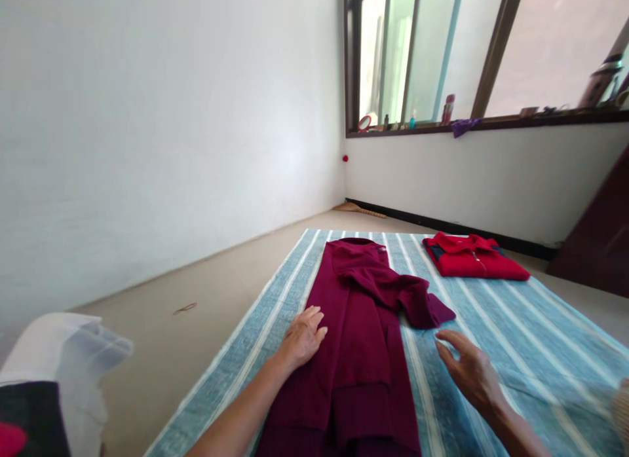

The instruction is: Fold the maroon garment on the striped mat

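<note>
A maroon long-sleeved garment [361, 352] lies lengthwise on a blue-and-white striped mat [540, 339], with one sleeve [388, 283] folded across its chest toward the right. My left hand [302, 337] rests flat on the garment's left side, holding nothing. My right hand [469, 372] is above the mat to the right of the garment, with its fingers spread and nothing in them. The folded sleeve's cuff [437, 311] is the nearest part of the garment to it. A folded red zip-front jacket [474, 257] lies at the mat's far end.
A white translucent plastic bin [63, 359] with dark cloth inside stands at the lower left on the beige floor [206, 274]. A dark board [594, 234] leans at the right. Bottles and a purple cloth [462, 126] sit on the window sill.
</note>
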Demonstrator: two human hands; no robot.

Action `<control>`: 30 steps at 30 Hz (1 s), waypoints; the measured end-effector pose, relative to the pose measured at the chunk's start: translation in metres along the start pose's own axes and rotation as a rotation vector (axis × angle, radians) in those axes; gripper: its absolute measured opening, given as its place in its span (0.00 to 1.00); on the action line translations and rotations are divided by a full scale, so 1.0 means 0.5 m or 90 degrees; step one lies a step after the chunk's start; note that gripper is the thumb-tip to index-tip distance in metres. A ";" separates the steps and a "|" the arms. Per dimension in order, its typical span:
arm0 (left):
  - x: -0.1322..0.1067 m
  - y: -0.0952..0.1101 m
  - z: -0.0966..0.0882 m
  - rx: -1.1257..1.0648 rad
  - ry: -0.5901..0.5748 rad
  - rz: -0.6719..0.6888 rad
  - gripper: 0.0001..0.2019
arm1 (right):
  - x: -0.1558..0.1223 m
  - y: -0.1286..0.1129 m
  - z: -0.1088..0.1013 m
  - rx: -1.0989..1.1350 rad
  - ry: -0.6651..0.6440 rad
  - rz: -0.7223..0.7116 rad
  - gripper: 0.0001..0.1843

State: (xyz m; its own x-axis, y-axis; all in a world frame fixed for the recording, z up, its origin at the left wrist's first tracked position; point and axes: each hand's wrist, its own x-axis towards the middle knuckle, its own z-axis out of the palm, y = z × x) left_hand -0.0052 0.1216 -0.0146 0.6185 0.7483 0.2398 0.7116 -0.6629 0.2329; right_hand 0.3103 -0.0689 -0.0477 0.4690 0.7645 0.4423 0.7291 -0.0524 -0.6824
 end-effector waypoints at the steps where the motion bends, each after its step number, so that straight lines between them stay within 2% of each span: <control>1: 0.005 -0.007 0.002 0.004 0.004 -0.001 0.16 | 0.008 0.011 0.001 -0.019 0.002 0.010 0.16; 4: 0.033 -0.033 0.008 0.015 0.016 -0.008 0.16 | 0.039 0.044 0.005 -0.072 0.006 0.032 0.20; 7: 0.079 -0.063 0.014 0.025 0.026 -0.017 0.15 | 0.083 0.073 0.014 -0.112 -0.009 0.040 0.22; 11: 0.164 -0.101 0.025 0.043 0.039 -0.042 0.15 | 0.154 0.108 0.033 -0.171 -0.051 0.047 0.23; 16: 0.277 -0.133 0.050 0.078 0.061 -0.099 0.16 | 0.223 0.148 0.067 -0.252 -0.063 0.103 0.30; 18: 0.318 -0.140 0.063 0.091 0.070 -0.116 0.16 | 0.234 0.161 0.078 -0.255 -0.083 0.114 0.31; 21: 0.377 -0.147 0.083 0.106 0.076 -0.132 0.17 | 0.234 0.174 0.087 -0.246 -0.110 0.095 0.26; 25: 0.446 -0.152 0.110 0.121 0.074 -0.157 0.19 | 0.223 0.178 0.087 -0.182 -0.083 0.087 0.25; 27: 0.474 -0.153 0.122 0.126 0.066 -0.168 0.20 | 0.220 0.172 0.082 -0.116 -0.061 0.125 0.25; 30: 0.504 -0.153 0.134 0.128 0.044 -0.174 0.19 | 0.221 0.150 0.067 0.035 -0.071 0.233 0.22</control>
State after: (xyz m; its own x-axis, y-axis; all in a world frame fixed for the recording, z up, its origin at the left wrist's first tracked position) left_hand 0.1186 0.3625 -0.0353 0.3766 0.8893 0.2594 0.9037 -0.4142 0.1081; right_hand 0.4004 0.0333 -0.0696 0.6340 0.7670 0.0988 0.4934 -0.3028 -0.8154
